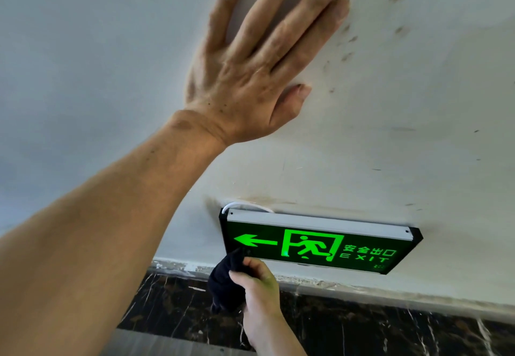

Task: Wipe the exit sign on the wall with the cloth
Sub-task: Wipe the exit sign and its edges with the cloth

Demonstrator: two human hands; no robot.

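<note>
The exit sign (320, 244) hangs low on the white wall, black with a lit green arrow, running figure and the word EXIT, and a silver strip along its top. My right hand (262, 286) is closed around a bunched black cloth (225, 283), whose tip touches the sign's lower left corner. My left hand (259, 68) lies flat on the wall well above the sign, fingers spread and holding nothing.
The white wall (418, 132) bears dark smudges to the right of my left hand. A thin white cable (245, 205) loops out above the sign. Below runs a dark marbled skirting (362, 325) with a rough paint edge, and grey floor at the bottom left.
</note>
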